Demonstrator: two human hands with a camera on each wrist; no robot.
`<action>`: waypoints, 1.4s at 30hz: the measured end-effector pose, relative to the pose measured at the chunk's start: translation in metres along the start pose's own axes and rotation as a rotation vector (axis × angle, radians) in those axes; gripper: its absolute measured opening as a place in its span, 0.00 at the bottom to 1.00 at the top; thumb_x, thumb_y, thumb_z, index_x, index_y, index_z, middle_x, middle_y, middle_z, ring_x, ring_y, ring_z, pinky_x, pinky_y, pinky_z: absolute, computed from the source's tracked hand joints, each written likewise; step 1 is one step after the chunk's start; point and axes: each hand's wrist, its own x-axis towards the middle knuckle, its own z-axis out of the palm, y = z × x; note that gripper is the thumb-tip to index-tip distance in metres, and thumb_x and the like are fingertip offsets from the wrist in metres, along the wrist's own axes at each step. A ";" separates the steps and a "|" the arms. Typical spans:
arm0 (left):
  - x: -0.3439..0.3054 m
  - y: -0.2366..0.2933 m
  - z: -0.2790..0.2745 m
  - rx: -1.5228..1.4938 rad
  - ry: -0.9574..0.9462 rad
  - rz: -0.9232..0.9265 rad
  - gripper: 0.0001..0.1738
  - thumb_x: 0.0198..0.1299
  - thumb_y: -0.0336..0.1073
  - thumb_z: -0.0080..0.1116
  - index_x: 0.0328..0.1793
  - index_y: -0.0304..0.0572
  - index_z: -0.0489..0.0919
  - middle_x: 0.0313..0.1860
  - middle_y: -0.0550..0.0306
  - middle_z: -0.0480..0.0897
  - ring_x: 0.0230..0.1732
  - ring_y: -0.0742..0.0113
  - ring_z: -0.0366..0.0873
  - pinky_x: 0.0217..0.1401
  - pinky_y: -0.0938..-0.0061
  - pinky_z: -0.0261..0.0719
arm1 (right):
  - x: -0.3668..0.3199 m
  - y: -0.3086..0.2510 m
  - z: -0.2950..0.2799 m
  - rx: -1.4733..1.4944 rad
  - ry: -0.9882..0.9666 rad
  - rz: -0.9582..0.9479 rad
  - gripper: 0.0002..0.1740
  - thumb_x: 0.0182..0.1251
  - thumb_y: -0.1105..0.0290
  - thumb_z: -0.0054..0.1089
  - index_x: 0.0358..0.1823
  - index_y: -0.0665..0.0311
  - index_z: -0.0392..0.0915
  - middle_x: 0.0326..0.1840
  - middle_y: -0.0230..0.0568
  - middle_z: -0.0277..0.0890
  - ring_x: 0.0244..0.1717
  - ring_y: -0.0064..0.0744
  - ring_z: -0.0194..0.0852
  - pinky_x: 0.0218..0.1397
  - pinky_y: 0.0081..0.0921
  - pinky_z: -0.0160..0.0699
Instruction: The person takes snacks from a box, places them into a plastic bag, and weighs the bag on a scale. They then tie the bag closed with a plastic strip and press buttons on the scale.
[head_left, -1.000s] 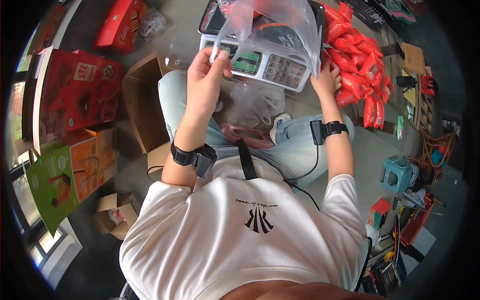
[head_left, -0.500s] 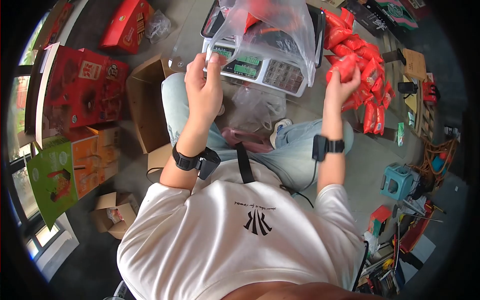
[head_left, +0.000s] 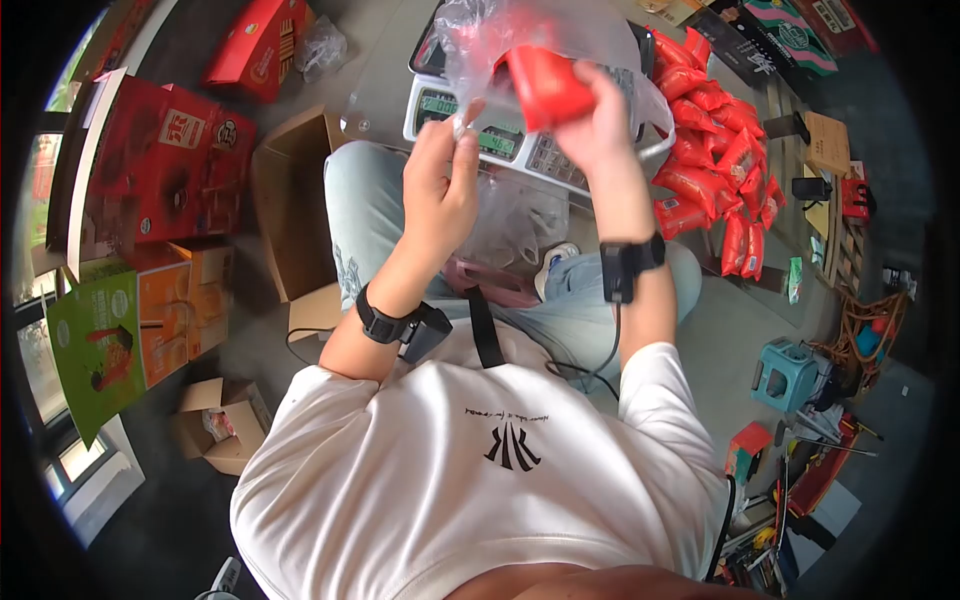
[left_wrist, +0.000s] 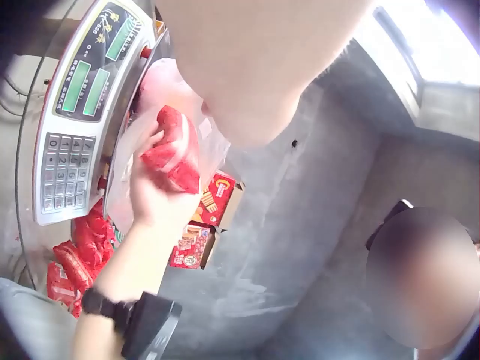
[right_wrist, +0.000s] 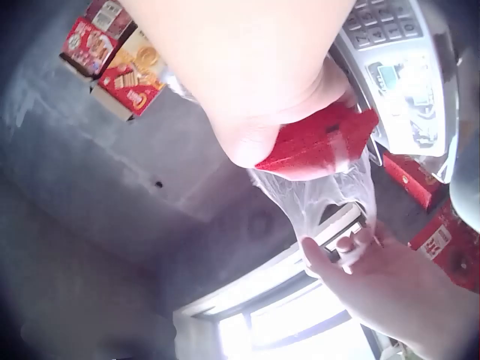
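Note:
My right hand (head_left: 598, 128) grips a glossy red packet (head_left: 548, 88) at the mouth of a clear plastic bag (head_left: 590, 28). The same packet (left_wrist: 176, 154) appears in the left wrist view with fingers wrapped round its side. Thumb and fingers of my left hand (head_left: 440, 185) pinch the bag's near edge, and the right wrist view shows the film stretched up from this hand (right_wrist: 382, 277). Beneath the bag stands a white digital scale (head_left: 428, 112), its green displays lit. More red shows blurred through the film. A heap of similar red packets (head_left: 715, 145) lies right of the scale.
An open cardboard box (head_left: 290, 210) stands left of the person's knee. Crumpled clear bags (head_left: 520, 212) lie between the legs. Red cartons (head_left: 165, 170) line the left side. A blue stool (head_left: 785, 373) and scattered tools are at the right.
My right hand has picked a red packet from the heap and carried it left to the bag's mouth. The left hand has shifted slightly right, still pinching the bag.

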 end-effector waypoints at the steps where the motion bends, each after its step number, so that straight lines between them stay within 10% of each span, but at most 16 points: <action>1: -0.002 -0.001 0.000 -0.101 -0.074 -0.075 0.13 0.70 0.33 0.45 0.51 0.32 0.78 0.41 0.57 0.77 0.36 0.74 0.70 0.43 0.79 0.68 | 0.011 -0.003 0.001 0.180 0.053 -0.016 0.29 0.66 0.62 0.52 0.65 0.67 0.60 0.64 0.45 0.66 0.64 0.44 0.65 0.69 0.43 0.62; 6: -0.004 0.008 -0.001 -0.049 -0.099 -0.067 0.10 0.68 0.33 0.50 0.44 0.33 0.79 0.37 0.57 0.79 0.40 0.73 0.73 0.47 0.78 0.69 | -0.025 0.007 0.021 -0.445 0.204 -0.361 0.34 0.66 0.61 0.54 0.69 0.68 0.54 0.76 0.48 0.47 0.78 0.42 0.38 0.76 0.46 0.42; 7: -0.003 0.004 0.000 -0.051 -0.093 -0.074 0.10 0.68 0.33 0.50 0.44 0.33 0.79 0.37 0.57 0.79 0.40 0.73 0.73 0.47 0.78 0.69 | -0.029 0.025 0.001 -0.526 0.379 -0.435 0.34 0.68 0.66 0.53 0.71 0.66 0.51 0.76 0.50 0.47 0.77 0.40 0.44 0.75 0.41 0.50; 11: -0.004 -0.005 0.012 -0.063 -0.054 -0.161 0.10 0.67 0.36 0.55 0.44 0.35 0.79 0.31 0.65 0.76 0.34 0.80 0.69 0.38 0.83 0.66 | -0.113 0.018 -0.020 -0.761 0.184 -0.270 0.15 0.71 0.72 0.51 0.56 0.69 0.72 0.47 0.43 0.78 0.40 0.25 0.79 0.42 0.19 0.76; 15: -0.002 -0.008 0.019 -0.201 -0.024 -0.319 0.11 0.66 0.38 0.57 0.44 0.37 0.80 0.27 0.73 0.72 0.29 0.87 0.63 0.31 0.88 0.59 | -0.157 -0.006 -0.070 -1.000 0.349 -0.502 0.08 0.71 0.73 0.52 0.45 0.69 0.77 0.28 0.30 0.73 0.24 0.12 0.66 0.27 0.12 0.66; 21: 0.005 -0.002 0.013 -0.350 0.027 -0.336 0.11 0.65 0.36 0.59 0.44 0.34 0.79 0.32 0.68 0.77 0.32 0.85 0.68 0.35 0.87 0.64 | -0.152 -0.074 -0.152 -2.083 0.635 -0.183 0.26 0.63 0.56 0.60 0.59 0.60 0.70 0.54 0.51 0.73 0.49 0.46 0.78 0.47 0.38 0.77; 23: 0.007 0.000 0.010 -0.367 0.024 -0.340 0.10 0.63 0.35 0.61 0.43 0.34 0.79 0.34 0.64 0.80 0.34 0.83 0.72 0.38 0.85 0.70 | -0.142 -0.081 -0.171 -2.189 0.592 0.237 0.40 0.55 0.47 0.63 0.67 0.53 0.63 0.71 0.58 0.52 0.63 0.62 0.65 0.61 0.48 0.69; 24: 0.008 0.002 0.008 -0.362 0.041 -0.331 0.10 0.63 0.34 0.61 0.43 0.34 0.78 0.35 0.64 0.80 0.35 0.82 0.72 0.39 0.85 0.70 | -0.136 -0.079 -0.177 -2.194 0.597 0.322 0.47 0.51 0.46 0.66 0.71 0.51 0.57 0.76 0.55 0.41 0.62 0.63 0.66 0.63 0.46 0.69; 31: 0.003 0.003 -0.004 -0.329 0.087 -0.297 0.08 0.64 0.34 0.60 0.44 0.38 0.78 0.32 0.70 0.77 0.32 0.87 0.69 0.34 0.90 0.63 | -0.128 -0.067 -0.167 -2.218 0.566 0.443 0.34 0.53 0.54 0.67 0.61 0.53 0.65 0.72 0.54 0.49 0.60 0.62 0.68 0.59 0.47 0.71; 34: 0.000 -0.005 -0.005 -0.392 0.062 -0.317 0.09 0.63 0.32 0.60 0.44 0.33 0.77 0.38 0.62 0.81 0.41 0.80 0.74 0.46 0.84 0.70 | -0.125 -0.064 -0.180 -2.162 0.499 0.170 0.28 0.56 0.58 0.66 0.55 0.59 0.67 0.69 0.52 0.53 0.58 0.60 0.68 0.57 0.47 0.72; 38: 0.001 0.000 -0.010 -0.370 0.044 -0.312 0.09 0.63 0.32 0.60 0.44 0.33 0.77 0.37 0.63 0.80 0.41 0.80 0.74 0.46 0.84 0.70 | -0.151 -0.020 -0.116 -1.811 0.587 -0.911 0.22 0.56 0.65 0.67 0.47 0.63 0.67 0.65 0.55 0.57 0.59 0.56 0.65 0.56 0.48 0.72; 42: -0.001 0.001 -0.013 -0.377 -0.019 -0.337 0.09 0.63 0.32 0.60 0.44 0.34 0.77 0.37 0.63 0.80 0.41 0.80 0.74 0.46 0.84 0.71 | -0.167 0.007 -0.038 -1.461 -0.007 -1.365 0.25 0.57 0.65 0.66 0.50 0.57 0.61 0.63 0.63 0.58 0.63 0.59 0.62 0.62 0.49 0.70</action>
